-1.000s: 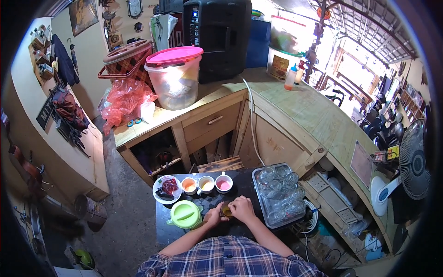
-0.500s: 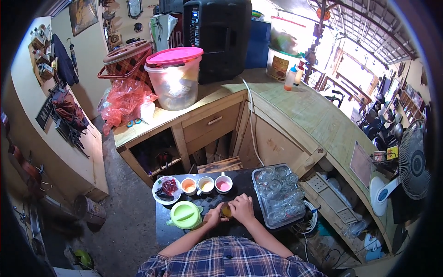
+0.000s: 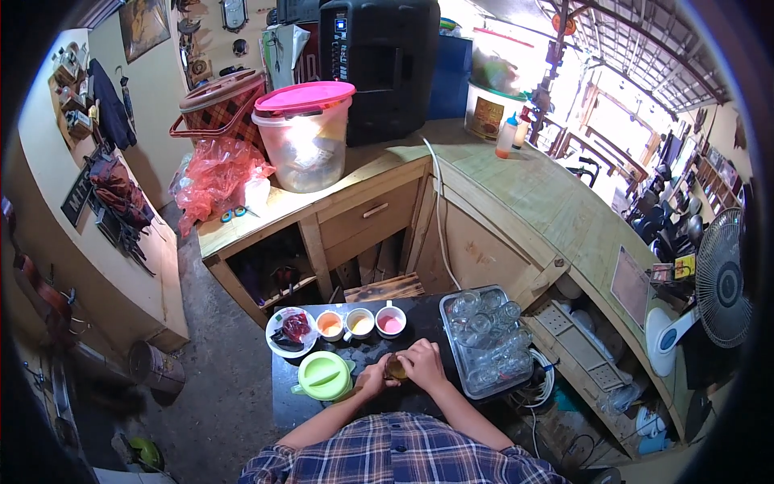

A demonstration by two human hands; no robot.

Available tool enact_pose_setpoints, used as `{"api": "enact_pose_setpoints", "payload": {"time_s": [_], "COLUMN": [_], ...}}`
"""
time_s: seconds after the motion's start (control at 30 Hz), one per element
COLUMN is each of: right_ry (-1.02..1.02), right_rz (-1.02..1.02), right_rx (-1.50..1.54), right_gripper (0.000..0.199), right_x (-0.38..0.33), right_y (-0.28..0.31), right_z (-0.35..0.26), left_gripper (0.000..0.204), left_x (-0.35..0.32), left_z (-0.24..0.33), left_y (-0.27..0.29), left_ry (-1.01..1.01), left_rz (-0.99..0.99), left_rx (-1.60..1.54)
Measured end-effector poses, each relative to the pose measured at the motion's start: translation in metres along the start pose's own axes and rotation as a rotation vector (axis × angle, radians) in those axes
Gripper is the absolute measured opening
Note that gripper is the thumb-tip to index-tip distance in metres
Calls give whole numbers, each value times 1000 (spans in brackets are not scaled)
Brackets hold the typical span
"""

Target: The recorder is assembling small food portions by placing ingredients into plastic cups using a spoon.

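Between my hands, above the black table point(image 3: 294, 407), is a small amber-brown jar or glass point(image 3: 396, 369); its exact kind is hard to make out. My left hand point(image 3: 372, 378) is wrapped around its left side. The fingers of my right hand point(image 3: 424, 365) are closed over its top and right side, hiding part of it. Just beyond stand three white cups with orange point(image 3: 330, 325), pale yellow point(image 3: 359, 324) and pink point(image 3: 391, 323) contents. A light green lidded pitcher point(image 3: 324, 376) is beside my left forearm. Behind it lies a white plate point(image 3: 276, 347) with red and dark packets.
Right of my hands sits a clear tray point(image 3: 448, 355) of several glass mugs. A wooden counter point(image 3: 516, 194) wraps around the far side, bearing a pink-lidded bucket point(image 3: 305, 137), a red plastic bag point(image 3: 218, 181) and a black speaker point(image 3: 379, 73). A fan point(image 3: 717, 270) stands far right.
My right hand has shifted slightly to the left, its fingers now covering more of the top of the amber-brown jar or glass. The left hand stays around it.
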State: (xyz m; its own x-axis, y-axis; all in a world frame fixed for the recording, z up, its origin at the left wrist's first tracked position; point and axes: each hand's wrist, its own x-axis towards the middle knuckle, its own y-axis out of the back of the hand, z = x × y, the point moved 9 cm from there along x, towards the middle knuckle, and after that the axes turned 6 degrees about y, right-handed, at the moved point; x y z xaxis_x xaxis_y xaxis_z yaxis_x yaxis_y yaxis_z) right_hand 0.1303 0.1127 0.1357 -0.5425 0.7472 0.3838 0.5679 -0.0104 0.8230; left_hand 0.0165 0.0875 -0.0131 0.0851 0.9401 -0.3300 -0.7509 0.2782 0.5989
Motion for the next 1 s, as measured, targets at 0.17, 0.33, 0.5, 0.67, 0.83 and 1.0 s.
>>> {"api": "enact_pose_setpoints", "payload": {"time_s": [0.17,0.33,0.5,0.67,0.83,1.0], "right_ry": [9,-34,-69,-55,-41,10], "right_rz": [50,57,-79,-53,32,139], "right_rx": [38,-29,-139,-82,-2,18], "right_gripper": [9,10,10,9,9,11], "right_x": [-5,1,-1,-5,-4,1], "right_y": [-1,7,-4,-4,0,11], "right_z": [2,2,4,4,6,-3], "left_gripper": [86,87,90,90,89,89], "left_x": [2,1,0,-5,-3,-1], "left_z": [-2,-1,-3,7,6,-2], "left_y": [-3,-2,-1,4,3,0], "left_ry": [-29,-30,-18,-13,9,11], "left_rz": [12,7,20,15,-9,-17], "left_rx": [-18,-31,14,17,23,1]}}
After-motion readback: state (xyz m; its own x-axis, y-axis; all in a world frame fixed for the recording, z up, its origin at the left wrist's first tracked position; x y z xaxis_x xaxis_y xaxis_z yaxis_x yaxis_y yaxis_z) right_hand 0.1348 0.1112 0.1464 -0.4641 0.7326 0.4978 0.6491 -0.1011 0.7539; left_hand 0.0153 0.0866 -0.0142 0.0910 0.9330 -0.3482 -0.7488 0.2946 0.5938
